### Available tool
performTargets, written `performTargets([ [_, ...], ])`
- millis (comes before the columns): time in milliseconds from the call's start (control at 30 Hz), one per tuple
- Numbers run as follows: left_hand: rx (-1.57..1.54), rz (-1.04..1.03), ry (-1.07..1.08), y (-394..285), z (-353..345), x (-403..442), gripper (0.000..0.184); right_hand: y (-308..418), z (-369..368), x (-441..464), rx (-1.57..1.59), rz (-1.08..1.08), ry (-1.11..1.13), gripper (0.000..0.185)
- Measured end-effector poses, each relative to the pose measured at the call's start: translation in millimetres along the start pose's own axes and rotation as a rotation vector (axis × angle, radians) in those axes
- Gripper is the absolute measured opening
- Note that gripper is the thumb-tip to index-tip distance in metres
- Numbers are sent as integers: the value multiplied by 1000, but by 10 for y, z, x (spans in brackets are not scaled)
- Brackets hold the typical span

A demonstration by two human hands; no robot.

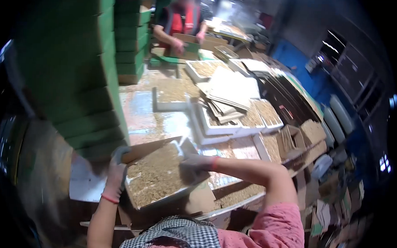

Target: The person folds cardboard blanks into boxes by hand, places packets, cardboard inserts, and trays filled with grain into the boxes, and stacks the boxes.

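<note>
A white tray full of brown, straw-like bits (157,175) sits tilted in an open cardboard box (156,144) at the near edge of the table. My left hand (116,169), in a pale glove with a red cuff, is at the left side of the box and tray, its fingers bent over the rim. On the right side, my gloved right hand (192,164) is closed at the tray's edge. Its fingertips are partly hidden.
Tall stacks of green boxes (91,76) stand at the left. Filled white trays (251,117) lie on the table (142,104), some under pale sheets (234,90). Across the table a person in a red vest (182,25) holds a box. Cardboard pieces (312,132) lie at the right.
</note>
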State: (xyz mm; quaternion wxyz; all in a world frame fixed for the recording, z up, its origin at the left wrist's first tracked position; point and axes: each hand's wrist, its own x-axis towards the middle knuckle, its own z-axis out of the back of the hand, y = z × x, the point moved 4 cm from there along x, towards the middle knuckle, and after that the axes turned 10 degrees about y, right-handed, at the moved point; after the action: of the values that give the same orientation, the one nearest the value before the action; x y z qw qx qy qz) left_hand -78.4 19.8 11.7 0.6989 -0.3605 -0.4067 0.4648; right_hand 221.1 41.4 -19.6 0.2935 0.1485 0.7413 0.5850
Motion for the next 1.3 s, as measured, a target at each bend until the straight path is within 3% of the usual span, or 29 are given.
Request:
performTargets([
  [33, -223, 99, 4, 90, 17, -77, 47, -22, -72, 117, -684, -27, 157, 30],
  [100, -452, 199, 35, 161, 3, -106, 49, -357, -115, 667, -1512, -584, 113, 21],
  [133, -470, 188, 9, 180, 54, -126, 50, -303, -336, 762, -1692, -761, 238, 22],
  [167, -364, 141, 15, 239, 95, -125, 52, -438, -296, 966, -1729, -682, 272, 26],
  [200, -362, 141, 29, 340, 95, -128, 52, -1005, -117, 1388, -1879, -768, 123, 29],
  [267, -366, 168, -65, 529, 170, -94, 51, -44, -520, 839, -1842, -413, 46, 27],
  [333, -320, 164, -122, 627, 266, -65, 49, 412, -274, 463, -1434, 6, -487, 28],
  [400, -220, 288, -158, 453, 389, -23, 46, 376, 432, 140, -992, 196, -902, 19],
  [433, 7, 6, -191, 294, 365, 138, 45, 78, 768, 140, -983, 130, -929, 22],
  [467, 24, 28, -196, 103, 292, 265, 45, -275, 1076, 174, -974, 65, -952, 29],
  [533, -197, 18, -13, -407, -28, 540, 48, -892, 1285, 273, -1388, -363, -818, 28],
  [600, -215, 16, 82, -567, -288, 761, 45, -1152, 1403, 202, -1047, -481, -812, 36],
  [667, -175, 60, 197, -595, -476, 964, 52, -967, 1410, 49, -955, -360, -900, 31],
  [733, -219, -48, 227, -661, -724, 1154, 68, -759, 1409, -105, -288, 135, -962, 25],
  [767, -233, 0, 238, -722, -854, 1228, 78, -648, 1346, -120, 190, 241, -809, 23],
  [800, -249, 46, 248, -785, -978, 1288, 90, -320, 1187, -189, 242, 275, -724, 22],
  [833, -159, -30, 330, -809, -1123, 1356, 106, -35, 1010, -224, 229, 327, -563, 23],
  [867, -192, 88, 363, -895, -1235, 1375, 90, 191, 866, -245, 213, 377, -407, 23],
  [933, -98, 18, 529, -879, -1282, 1461, 62, 442, 794, -265, -63, 293, -412, 25],
  [967, -260, 191, 521, -851, -1230, 1350, 34, 537, 979, -274, -391, 318, -553, 24],
  [1000, -491, 318, 455, -886, -1134, 1195, 28, 746, 1165, -422, -492, 113, -744, 25],
  [1033, -652, 399, 477, -872, -1021, 1033, 27, 783, 1454, -494, -481, 157, -897, 27],
  [1067, -349, 444, 594, -750, -905, 865, 30, 721, 1858, -504, -872, 208, -1142, 37],
  [1133, 122, 376, 719, -553, -730, 536, 38, 727, 2453, -509, -1167, -87, -1276, 74],
  [1167, 354, 249, 654, -531, -627, 407, 41, 629, 2813, -445, -1327, -322, -1310, 89],
  [1233, 360, 248, 388, -567, -308, 265, 47, 702, 3202, -512, -1188, -637, -1255, 119],
  [1300, 314, 297, 205, -436, -26, 40, 49, 542, 3442, -523, -1116, -797, -1168, 123],
])
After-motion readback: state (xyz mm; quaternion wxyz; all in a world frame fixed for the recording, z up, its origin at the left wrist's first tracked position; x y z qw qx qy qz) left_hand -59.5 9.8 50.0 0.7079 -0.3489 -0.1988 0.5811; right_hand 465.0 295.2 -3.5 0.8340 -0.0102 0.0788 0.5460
